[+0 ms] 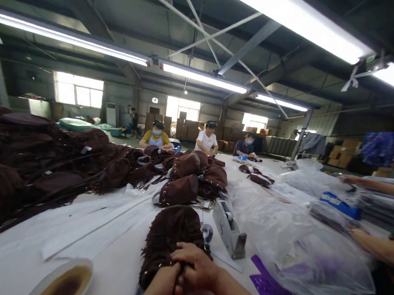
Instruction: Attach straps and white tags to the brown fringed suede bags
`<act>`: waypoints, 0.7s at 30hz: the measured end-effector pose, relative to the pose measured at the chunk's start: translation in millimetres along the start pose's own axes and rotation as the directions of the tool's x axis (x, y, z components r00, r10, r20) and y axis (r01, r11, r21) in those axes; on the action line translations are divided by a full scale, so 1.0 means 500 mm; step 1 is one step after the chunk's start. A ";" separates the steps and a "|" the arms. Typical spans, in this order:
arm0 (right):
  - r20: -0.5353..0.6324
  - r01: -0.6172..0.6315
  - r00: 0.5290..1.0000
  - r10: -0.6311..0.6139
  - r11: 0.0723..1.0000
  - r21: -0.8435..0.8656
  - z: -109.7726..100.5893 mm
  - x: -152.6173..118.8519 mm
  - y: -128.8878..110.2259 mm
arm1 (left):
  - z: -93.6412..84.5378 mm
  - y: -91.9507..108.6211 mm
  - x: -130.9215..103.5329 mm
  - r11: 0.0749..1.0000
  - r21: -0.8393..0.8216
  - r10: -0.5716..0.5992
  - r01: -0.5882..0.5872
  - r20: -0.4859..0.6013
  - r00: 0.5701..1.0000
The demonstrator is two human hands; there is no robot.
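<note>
A dark brown bag (175,225) with fringe down its side and small metal eyelets lies on the white table in front of me. My left hand (165,282) is closed at the bag's near end, its fingers partly hidden. Against it, my right hand (195,265) has its fingers bent over the same near part of the bag. What lies under my palms is hidden. Just right of the bag stands a grey tape dispenser (229,231). Beyond it sits a pile of brown bags (182,188) with eyelets.
A large heap of brown bags (53,158) covers the left side. A bowl of brown liquid (67,281) stands at near left. Clear plastic bags (278,229), a purple strip (266,281) and a blue box (340,205) lie right, near a co-worker's arms (372,244). Three people (207,141) sit opposite.
</note>
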State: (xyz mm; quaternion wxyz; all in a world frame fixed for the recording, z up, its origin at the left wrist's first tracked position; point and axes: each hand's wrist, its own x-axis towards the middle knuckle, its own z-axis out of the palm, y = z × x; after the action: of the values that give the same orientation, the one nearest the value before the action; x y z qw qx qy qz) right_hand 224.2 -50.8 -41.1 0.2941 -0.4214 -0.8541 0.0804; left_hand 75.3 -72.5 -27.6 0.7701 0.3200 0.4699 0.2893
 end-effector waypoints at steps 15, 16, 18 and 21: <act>-0.015 -0.005 1.000 0.008 0.991 0.135 0.011 -0.020 -0.004 | 0.047 0.015 -0.074 0.985 -0.084 -0.155 0.154 -0.008 0.988; -0.031 -0.043 0.998 0.047 0.991 0.124 0.019 -0.019 -0.004 | 0.051 0.009 -0.073 0.983 -0.095 -0.156 0.155 -0.010 0.988; -0.072 -0.124 0.989 0.131 0.988 0.093 0.035 -0.019 -0.002 | 0.055 -0.003 -0.072 0.983 -0.101 -0.154 0.152 -0.014 0.988; -0.086 -0.199 0.976 0.202 0.979 0.043 0.053 -0.019 0.004 | 0.056 -0.013 -0.070 0.987 -0.090 -0.136 0.135 -0.015 0.991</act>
State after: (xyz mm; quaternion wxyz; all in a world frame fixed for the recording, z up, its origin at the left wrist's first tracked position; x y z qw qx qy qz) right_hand 214.8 -53.9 -67.8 0.3299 -0.5036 -0.7915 0.1052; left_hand 87.8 -109.0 -3.9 0.7966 0.2496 0.4852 0.2603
